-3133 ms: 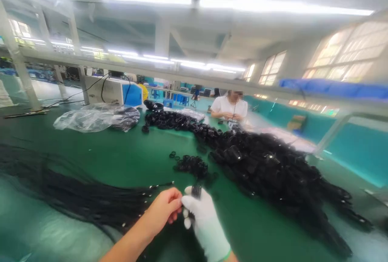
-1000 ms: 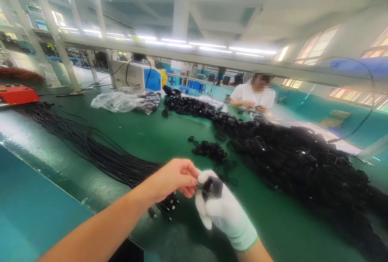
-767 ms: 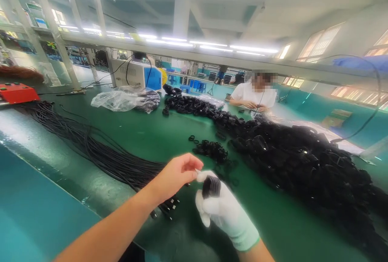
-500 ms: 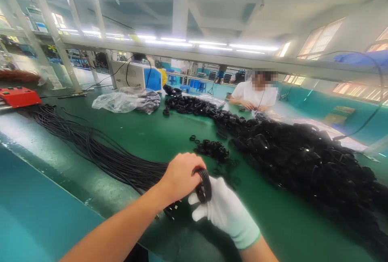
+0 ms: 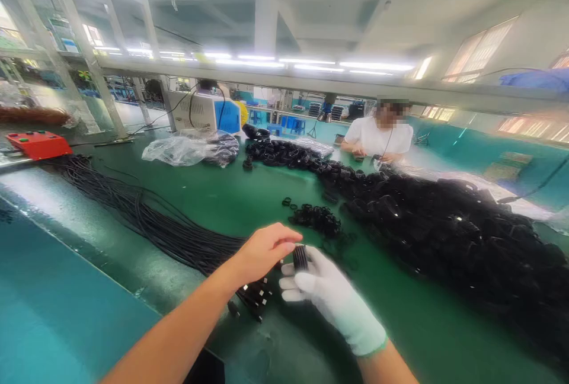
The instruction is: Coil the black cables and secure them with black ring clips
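A small coil of black cable (image 5: 301, 258) sits in my right hand (image 5: 326, 289), which wears a white glove and is closed around it. Just left of the coil, my bare left hand (image 5: 267, 248) has its fingers stretched out and its thumb apart, the tips close to the coil's top; whether they touch it I cannot tell. Beneath my left forearm runs a long bundle of black cables (image 5: 178, 230), its metal-tipped plugs (image 5: 255, 294) showing below the wrist. Beyond my hands lies a small heap of black rings (image 5: 315, 219).
A big pile of coiled black cables (image 5: 427, 236) stretches along the right of the green table (image 5: 213, 194). Clear plastic bags (image 5: 178, 150) and a white-and-blue machine (image 5: 204, 111) stand at the back. A red control box (image 5: 40, 144) is at far left. Another person (image 5: 377, 135) works opposite.
My left hand has loosened from the coil, its fingers now straightened. My right hand has turned, with its thumb now across the coil. The view has shifted slightly.
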Tool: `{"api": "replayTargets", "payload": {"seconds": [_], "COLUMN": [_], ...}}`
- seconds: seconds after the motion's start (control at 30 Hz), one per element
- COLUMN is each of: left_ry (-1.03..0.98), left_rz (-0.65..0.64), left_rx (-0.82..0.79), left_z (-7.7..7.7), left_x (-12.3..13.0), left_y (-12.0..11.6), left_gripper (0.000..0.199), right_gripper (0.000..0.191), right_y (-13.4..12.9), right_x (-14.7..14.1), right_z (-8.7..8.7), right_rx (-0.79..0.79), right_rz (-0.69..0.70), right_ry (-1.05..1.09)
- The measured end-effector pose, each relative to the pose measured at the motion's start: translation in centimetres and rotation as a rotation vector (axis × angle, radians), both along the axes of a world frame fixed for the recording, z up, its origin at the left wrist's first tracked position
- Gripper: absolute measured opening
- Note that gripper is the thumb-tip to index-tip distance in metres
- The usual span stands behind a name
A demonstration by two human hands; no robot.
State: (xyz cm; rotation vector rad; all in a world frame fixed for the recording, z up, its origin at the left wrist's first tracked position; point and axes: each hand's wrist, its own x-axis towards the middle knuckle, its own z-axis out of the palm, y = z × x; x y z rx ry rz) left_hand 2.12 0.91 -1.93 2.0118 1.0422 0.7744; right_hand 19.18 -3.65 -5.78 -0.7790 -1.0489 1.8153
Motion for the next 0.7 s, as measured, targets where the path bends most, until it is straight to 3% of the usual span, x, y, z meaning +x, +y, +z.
{"api": "replayTargets", "payload": {"seconds": [0.1,0.23,0.37,0.47,0.57,0.63,0.7], "left_ry": [0.010,0.032,-0.014,0.042,0.091,0.051,0.021], "left_rz": [0.053,0.117,0.249,0.322,0.251,0.223,0.246], "left_rx": [0.142,0.322,0.320,0.271,0.154,0.066,0.003], "left_z": [-0.9,-2.8,-3.7,-2.8,-0.7,0.5,0.9], "left_x": [0.2,0.7,1.7,2.2,1.8,0.9,-0.4], "left_y": [-1.3,-2.1,-2.2,-2.1,-1.5,-1.0,-0.4], "left_gripper": [0.039,0.039,0.034,0.029,0.016,0.019,0.024], "right_gripper": [0.058,0.059,0.054,0.046,0.038,0.046,0.053], "right_y": [-0.2,-0.5,-0.6,-0.3,-0.1,-0.1,0.0], "right_x": [0.0,-0.6,-0.8,-0.4,0.3,0.8,1.3], "right_z": [0.1,0.0,-0.7,-1.8,-2.6,-2.6,-2.1], "right_rx": [-0.018,-0.024,-0.003,-0.017,-0.099,-0.145,-0.123], "right_rz": [0.070,0.083,0.109,0.125,0.177,0.203,0.188], "right_ry": [0.004,-0.016,0.082,0.187,0.374,0.454,0.366]}}
